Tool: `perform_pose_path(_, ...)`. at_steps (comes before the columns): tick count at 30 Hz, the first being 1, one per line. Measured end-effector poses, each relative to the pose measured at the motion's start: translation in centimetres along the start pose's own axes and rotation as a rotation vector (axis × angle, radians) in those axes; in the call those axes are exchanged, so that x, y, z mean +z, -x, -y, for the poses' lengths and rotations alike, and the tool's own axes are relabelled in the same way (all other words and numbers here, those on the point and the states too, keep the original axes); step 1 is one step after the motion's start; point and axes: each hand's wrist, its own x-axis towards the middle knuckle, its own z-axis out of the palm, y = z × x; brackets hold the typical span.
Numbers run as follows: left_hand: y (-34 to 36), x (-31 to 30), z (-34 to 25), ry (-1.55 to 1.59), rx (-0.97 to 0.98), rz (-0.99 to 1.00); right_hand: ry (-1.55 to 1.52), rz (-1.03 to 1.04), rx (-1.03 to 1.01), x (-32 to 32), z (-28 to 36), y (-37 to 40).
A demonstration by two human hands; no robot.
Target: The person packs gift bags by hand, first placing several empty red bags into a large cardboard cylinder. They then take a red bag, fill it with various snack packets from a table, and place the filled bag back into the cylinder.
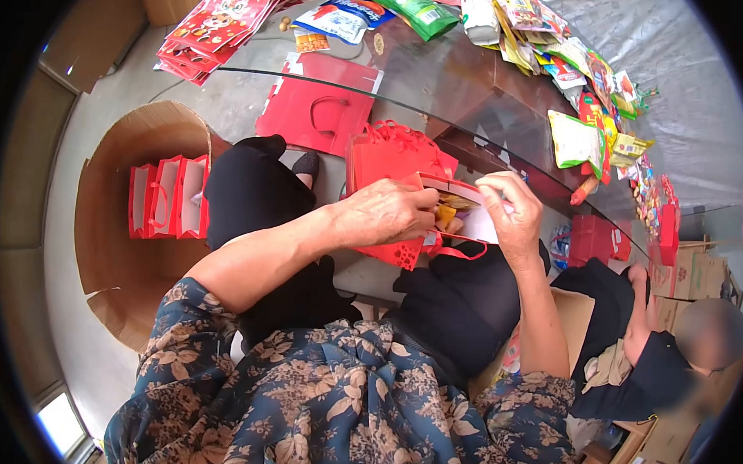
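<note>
An open red gift bag [462, 215] with a white inside is held above my lap, and small yellow and orange packets [449, 216] show in it. My left hand [383, 212] is closed on the bag's near-left edge, fingers curled. On the opposite side my right hand [514, 215] pinches the bag's rim between thumb and fingers. A red ribbon handle [458, 252] hangs at the bag's lower side. Just behind the bag, more red bags [394, 162] stand stacked together.
A cardboard box [101, 209] with red bags [167, 198] stands at the left. Snack packets [577, 139] lie on the glass table [431, 66]. A flat red bag [322, 107] lies ahead. Another person [637, 345] sits at the right.
</note>
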Motion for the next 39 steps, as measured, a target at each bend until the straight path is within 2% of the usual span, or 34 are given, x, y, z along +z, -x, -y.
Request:
perform_pose_path(3,0.1,-0.4,-0.3,-0.013,-0.023,0.097,-0.027,-0.088,0.071,-0.8,-0.6,1.0)
perform_pose_path(5,0.3,-0.1,-0.4,0.036,0.005,0.095,-0.049,-0.091,0.131,-1.2,-0.5,1.4)
perform_pose_path(12,0.7,-0.6,-1.3,0.082,0.100,0.044,-0.039,-0.175,0.063,-1.4,-0.4,2.0)
perform_pose_path(15,1.0,-1.2,-1.7,0.079,0.067,0.078,-0.051,-0.181,0.046,-1.4,-0.2,1.9)
perform_pose_path(18,0.9,-1.1,-1.3,0.091,0.102,0.042,-0.090,-0.159,0.091,-0.9,-0.1,1.1)
perform_pose_path(21,-0.1,-1.0,-0.9,0.091,0.147,-0.092,-0.064,-0.079,0.045,-0.1,0.5,-1.1)
perform_pose_path(24,-0.6,-0.9,-0.6,0.036,0.135,-0.153,-0.083,-0.010,-0.018,1.8,1.3,-4.1)
perform_pose_path(26,-0.9,-0.8,-0.3,0.012,0.125,-0.163,-0.123,0.033,0.020,3.4,1.5,-6.0)
perform_pose_path(28,-0.7,-0.6,-0.1,0.008,0.095,-0.090,-0.145,0.069,-0.022,5.1,1.9,-8.0)
perform_pose_path(30,-0.5,0.2,0.2,0.033,0.088,-0.101,-0.119,0.148,-0.044,6.6,1.9,-10.1)
perform_pose_path(35,-0.3,0.7,0.6,0.054,0.040,-0.082,-0.060,0.188,-0.300,12.3,1.8,-16.1)
perform_pose_path(39,-0.3,0.3,0.5,0.074,0.001,-0.060,-0.080,0.237,-0.369,18.3,2.1,-20.4)
